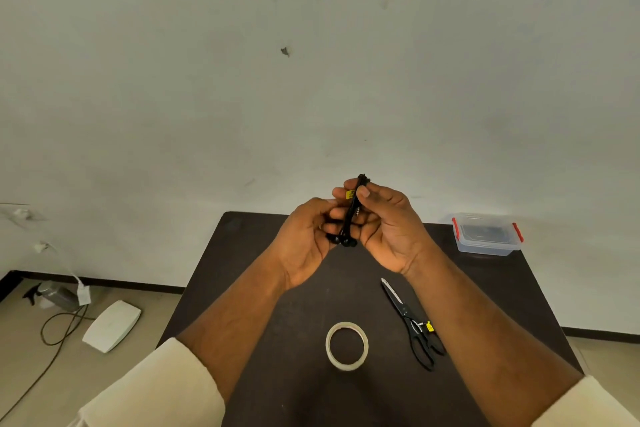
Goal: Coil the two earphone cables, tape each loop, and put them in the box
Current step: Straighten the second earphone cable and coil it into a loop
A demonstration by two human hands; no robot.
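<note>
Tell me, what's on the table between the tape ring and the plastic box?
The black scissors lie between the tape ring and the plastic box, blades pointing up toward the hands. The head view shows it.

Black earphone cable with yellow tag; box has red clips.

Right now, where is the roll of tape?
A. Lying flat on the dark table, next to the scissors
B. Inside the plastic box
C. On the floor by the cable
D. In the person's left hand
A: the roll of tape lies flat on the dark table, left of the scissors, while both hands hold the black earphone cable above it.
</note>
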